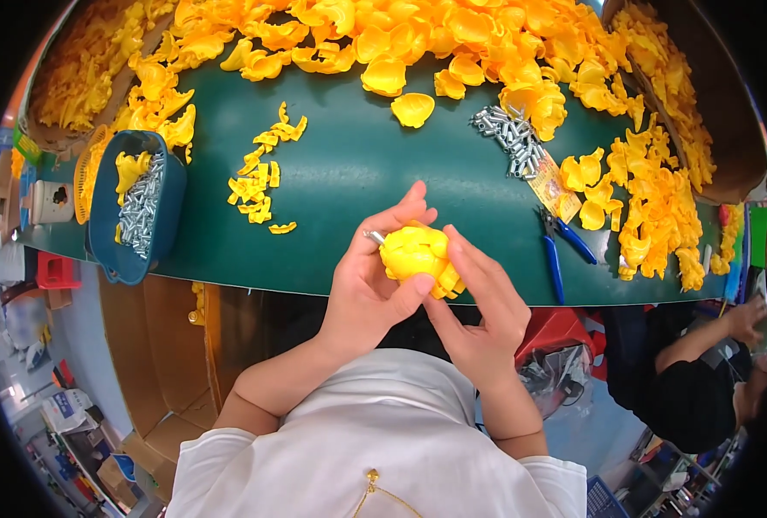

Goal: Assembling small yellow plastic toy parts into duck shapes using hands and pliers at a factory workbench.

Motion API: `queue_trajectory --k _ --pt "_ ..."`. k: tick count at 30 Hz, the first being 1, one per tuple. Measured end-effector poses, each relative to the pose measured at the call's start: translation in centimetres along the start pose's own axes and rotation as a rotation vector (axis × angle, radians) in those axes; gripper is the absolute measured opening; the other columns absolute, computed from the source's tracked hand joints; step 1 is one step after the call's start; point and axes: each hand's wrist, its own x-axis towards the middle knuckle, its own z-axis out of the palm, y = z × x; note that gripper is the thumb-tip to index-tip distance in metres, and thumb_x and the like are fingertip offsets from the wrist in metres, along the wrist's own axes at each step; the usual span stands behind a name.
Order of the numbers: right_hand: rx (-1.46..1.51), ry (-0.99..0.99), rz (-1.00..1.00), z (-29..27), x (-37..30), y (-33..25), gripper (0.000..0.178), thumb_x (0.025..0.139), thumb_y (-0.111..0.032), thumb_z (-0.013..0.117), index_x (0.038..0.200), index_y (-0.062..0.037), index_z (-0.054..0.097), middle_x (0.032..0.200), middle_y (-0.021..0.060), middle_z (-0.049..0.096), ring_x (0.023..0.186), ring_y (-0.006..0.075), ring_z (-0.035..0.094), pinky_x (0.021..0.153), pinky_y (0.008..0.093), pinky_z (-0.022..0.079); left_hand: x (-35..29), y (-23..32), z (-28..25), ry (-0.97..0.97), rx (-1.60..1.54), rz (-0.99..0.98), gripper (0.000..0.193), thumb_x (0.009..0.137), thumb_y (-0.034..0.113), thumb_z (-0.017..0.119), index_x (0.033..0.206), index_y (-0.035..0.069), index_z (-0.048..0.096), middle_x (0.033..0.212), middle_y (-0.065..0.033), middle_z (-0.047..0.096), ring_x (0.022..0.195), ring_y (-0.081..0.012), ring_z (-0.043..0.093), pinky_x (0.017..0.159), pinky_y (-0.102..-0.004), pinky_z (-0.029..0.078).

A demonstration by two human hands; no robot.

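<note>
Between my two hands, just over the table's near edge, is a rounded yellow plastic assembly (413, 252) with a bumpy surface. My left hand (368, 281) grips its left side, the thumb lying across its lower front. A small silvery metal pin (374, 236) sticks out at the upper left, beside my left fingers. My right hand (487, 302) holds the right side, with the thumb below and the fingers along its edge. The inside of the piece is hidden. Beyond my hands, a single yellow shell piece (413, 110) lies on the green table (340, 186).
A blue bin (176, 186) of metal pins stands at left, near small yellow parts (254, 186). Blue-handled pliers (554, 259) and loose metal pins (513, 138) lie at right. Yellow shells (478, 30) heap along the back. A person in black (681, 393) sits at right.
</note>
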Motion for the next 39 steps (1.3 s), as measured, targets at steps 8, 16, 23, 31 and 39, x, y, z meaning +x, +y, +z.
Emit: queue_trajectory --k 8,16,23,31,39 --pt "0.224 0.014 0.127 -1.1 0.0 0.6 0.054 0.069 0.003 0.076 0.119 0.0091 0.058 0.113 0.0208 0.063 0.105 0.0274 0.063 0.092 0.0341 0.050 0.5 0.1 -1.5 -0.127 -0.099 -0.024 0.064 0.077 0.007 0.076 0.132 0.002 0.043 0.139 -0.0156 0.043 0.128 -0.0263 0.045 0.105 -0.0388 0.041" --pt "0.296 -0.068 0.152 -1.4 0.2 0.2 0.053 0.070 -0.003 0.079 0.118 0.0069 0.060 0.111 0.0205 0.065 0.100 0.0266 0.065 0.088 0.0334 0.051 1.1 -0.4 -3.7 -0.224 -0.006 0.117 0.061 0.065 0.002 0.085 0.119 0.002 0.056 0.115 -0.0079 0.058 0.119 -0.0222 0.055 0.101 -0.0358 0.044" --pt "0.052 0.110 -0.001 0.1 0.5 0.7 0.055 0.068 0.004 0.077 0.120 0.0038 0.059 0.117 0.0220 0.062 0.106 0.0302 0.062 0.090 0.0359 0.051 0.9 -0.4 -1.4 0.014 0.020 0.053 0.066 0.079 0.025 0.078 0.133 0.006 0.046 0.139 -0.0143 0.045 0.124 -0.0248 0.050 0.103 -0.0375 0.043" --pt "-0.087 0.090 -0.043 0.4 0.5 0.5 0.057 0.064 0.002 0.077 0.119 0.0009 0.061 0.109 0.0184 0.063 0.103 0.0312 0.063 0.087 0.0345 0.051 0.9 1.2 -0.2 0.010 -0.077 -0.200 0.056 0.085 0.003 0.068 0.135 -0.001 0.043 0.136 -0.0088 0.048 0.117 -0.0148 0.051 0.099 -0.0294 0.044" --pt "0.398 -0.060 0.168 -1.3 0.5 0.9 0.056 0.066 0.000 0.077 0.119 0.0071 0.059 0.110 0.0177 0.062 0.104 0.0249 0.061 0.090 0.0333 0.049 1.1 0.7 -2.2 -0.185 0.199 0.036 0.060 0.074 0.029 0.081 0.121 0.003 0.054 0.127 -0.0137 0.055 0.120 -0.0231 0.052 0.102 -0.0362 0.042"
